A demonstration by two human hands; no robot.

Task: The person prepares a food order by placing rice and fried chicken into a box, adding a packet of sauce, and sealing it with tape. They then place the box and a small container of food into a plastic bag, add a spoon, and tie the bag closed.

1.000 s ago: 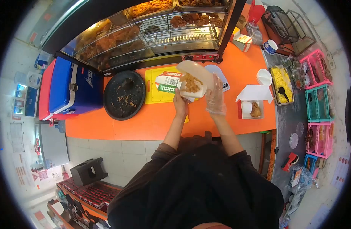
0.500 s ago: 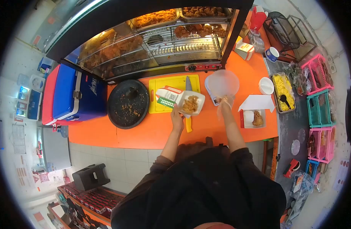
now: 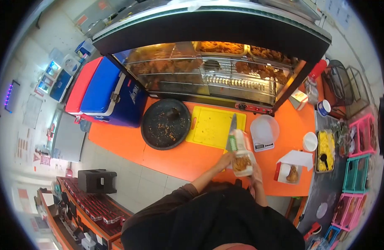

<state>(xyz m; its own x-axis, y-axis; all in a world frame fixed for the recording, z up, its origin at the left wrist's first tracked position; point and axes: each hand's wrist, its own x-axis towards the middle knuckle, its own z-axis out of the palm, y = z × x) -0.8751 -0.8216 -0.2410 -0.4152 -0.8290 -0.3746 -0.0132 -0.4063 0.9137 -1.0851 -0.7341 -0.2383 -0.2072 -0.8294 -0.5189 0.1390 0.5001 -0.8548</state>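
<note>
An opened paper takeaway box (image 3: 246,150) with crispy brown fried pieces (image 3: 242,163) inside is held close to my body, its lid tipped away from me. My left hand (image 3: 227,159) grips the box's left side, fingers closed on it. Against its right side is my right hand (image 3: 256,178), its fingers partly hidden by the box; a clear plastic glove seems to cover it. Beyond the box a knife (image 3: 233,122) lies on the yellow cutting board (image 3: 208,125), its handle mostly covered. A kitchen scale (image 3: 264,146) bearing a translucent round plate stands to the right.
Left are a round black pan (image 3: 164,137) with crumbs and a blue-red cooler (image 3: 117,93). A heated display cabinet (image 3: 212,93) borders the back. To the right sit an open box (image 3: 279,177) with rice and chicken, a white tub (image 3: 310,141) and a tray of yellow food (image 3: 325,143).
The box has come nearer my body and to the right. My right hand has left the scale and come to the box's right side. The view has shifted.
</note>
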